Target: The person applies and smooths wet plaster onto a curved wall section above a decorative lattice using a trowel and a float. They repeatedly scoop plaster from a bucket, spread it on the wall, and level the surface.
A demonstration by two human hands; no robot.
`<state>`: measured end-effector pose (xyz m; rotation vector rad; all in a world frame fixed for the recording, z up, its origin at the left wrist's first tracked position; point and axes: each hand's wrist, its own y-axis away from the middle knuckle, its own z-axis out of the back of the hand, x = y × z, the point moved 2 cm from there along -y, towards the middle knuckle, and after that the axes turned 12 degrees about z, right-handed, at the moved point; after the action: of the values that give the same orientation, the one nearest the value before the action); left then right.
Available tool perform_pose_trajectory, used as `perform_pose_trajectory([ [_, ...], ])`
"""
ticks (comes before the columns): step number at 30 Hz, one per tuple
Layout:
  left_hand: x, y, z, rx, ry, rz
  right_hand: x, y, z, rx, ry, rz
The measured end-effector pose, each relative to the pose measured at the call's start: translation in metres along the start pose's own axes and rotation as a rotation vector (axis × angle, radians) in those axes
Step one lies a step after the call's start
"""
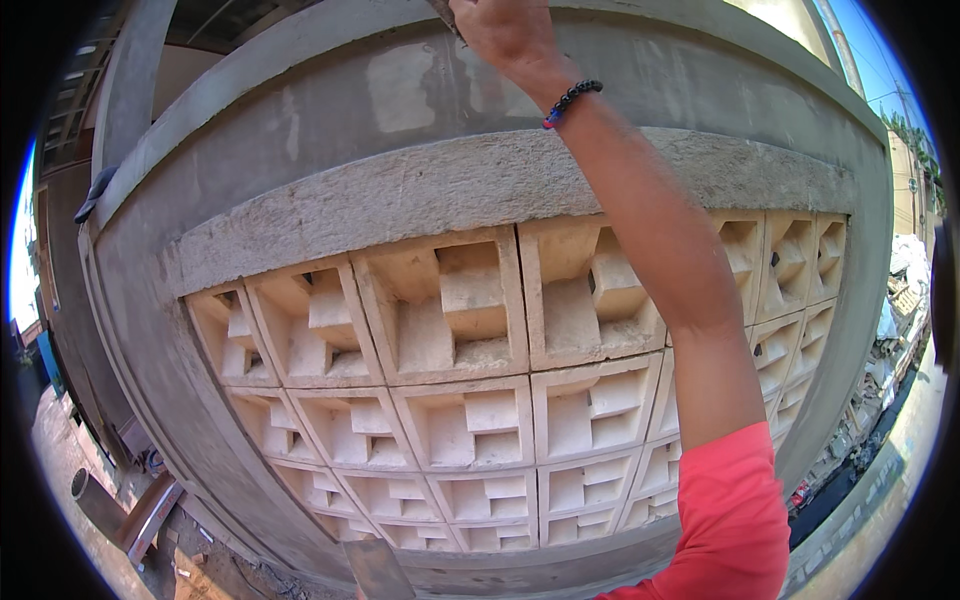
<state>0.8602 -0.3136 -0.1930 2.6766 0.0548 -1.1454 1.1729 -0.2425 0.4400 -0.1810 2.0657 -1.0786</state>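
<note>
From afar, I had the right hand (508,32) curled up high, couldn't tell around what; the left hand, couldn't tell; pale hollow blocks (474,318) sat within the grey wall (345,95)!

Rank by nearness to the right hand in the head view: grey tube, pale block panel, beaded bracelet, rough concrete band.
1. Beaded bracelet: wrist of the right hand.
2. Rough concrete band: below the hand.
3. Pale block panel: beneath that band.
4. Grey tube: lower left.
</note>
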Motion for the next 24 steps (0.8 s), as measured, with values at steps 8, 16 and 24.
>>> perform_pose_trajectory([
  [8,0.008,-0.002,-0.003,0.096,0.192,0.108,-0.111,0.015,0.166,-0.139,-0.729,-0.792],
  [16,0.001,0.004,-0.079,0.435,0.287,0.113,-0.063,0.077,0.184,0.191,-1.253,-0.854],
  [24,0.005,0.018,-0.165,0.366,0.316,0.256,0.176,0.173,0.125,0.926,-0.986,-1.036],
])
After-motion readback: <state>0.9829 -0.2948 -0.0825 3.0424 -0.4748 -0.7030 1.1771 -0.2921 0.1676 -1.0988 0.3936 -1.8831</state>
